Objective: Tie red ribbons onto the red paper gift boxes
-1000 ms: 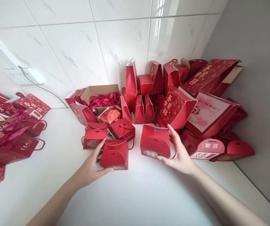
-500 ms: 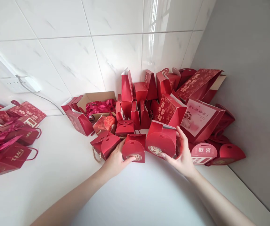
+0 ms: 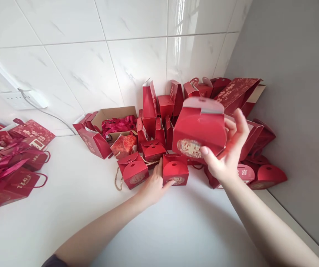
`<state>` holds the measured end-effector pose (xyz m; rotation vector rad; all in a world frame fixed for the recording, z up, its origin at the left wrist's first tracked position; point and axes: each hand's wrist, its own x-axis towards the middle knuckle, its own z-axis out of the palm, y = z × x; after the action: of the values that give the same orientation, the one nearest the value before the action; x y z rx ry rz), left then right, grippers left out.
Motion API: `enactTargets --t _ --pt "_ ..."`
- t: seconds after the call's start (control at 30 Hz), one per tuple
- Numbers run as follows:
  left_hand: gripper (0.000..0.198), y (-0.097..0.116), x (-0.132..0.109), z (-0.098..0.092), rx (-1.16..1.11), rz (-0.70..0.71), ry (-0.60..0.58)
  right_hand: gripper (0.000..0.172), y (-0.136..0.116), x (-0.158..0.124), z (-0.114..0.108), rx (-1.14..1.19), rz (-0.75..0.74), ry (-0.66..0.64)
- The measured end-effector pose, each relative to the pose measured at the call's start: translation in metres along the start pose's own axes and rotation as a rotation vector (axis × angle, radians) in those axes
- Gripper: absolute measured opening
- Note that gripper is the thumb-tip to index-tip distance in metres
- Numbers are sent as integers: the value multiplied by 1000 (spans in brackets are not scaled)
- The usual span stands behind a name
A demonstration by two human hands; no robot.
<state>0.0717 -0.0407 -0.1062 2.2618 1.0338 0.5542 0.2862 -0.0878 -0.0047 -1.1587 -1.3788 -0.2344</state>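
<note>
My right hand (image 3: pixel 227 150) grips a red gift box with a rounded flap (image 3: pixel 199 128) and holds it up in the air above the white table (image 3: pixel 159 230). A gold round emblem shows on the box's front. My left hand (image 3: pixel 154 183) rests on the table, its fingers and thumb closed on the left side of a smaller red box (image 3: pixel 175 169). Just left of that hand lies another small red box (image 3: pixel 133 170) with a rope handle.
A heap of red gift boxes and bags (image 3: pixel 231 96) fills the far right corner against the tiled wall. An open cardboard box with red ribbons (image 3: pixel 119 124) stands behind. More red bags (image 3: pixel 12 163) lie at the left edge. A wall socket with a cable (image 3: pixel 23 98) is at left.
My right hand has lifted the larger red box off the table and toward me. My left hand has pushed the smaller box farther toward the pile.
</note>
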Motion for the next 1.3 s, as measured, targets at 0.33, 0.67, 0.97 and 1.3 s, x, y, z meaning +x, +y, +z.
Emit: enactTargets --t 0.33,0.67,0.97,1.3 --pt "37 45 6 -95 203 -111 -340 87 -8 73 61 -180 -53 -162" --pt "85 -7 57 -125 408 -104 -78 106 51 59 145 -137 374 -21" --pt "94 -16 69 -109 316 -139 -160 87 27 32 112 -36 223 -271" --pt "73 1 56 -150 117 6 56 44 15 18 69 23 213 -436"
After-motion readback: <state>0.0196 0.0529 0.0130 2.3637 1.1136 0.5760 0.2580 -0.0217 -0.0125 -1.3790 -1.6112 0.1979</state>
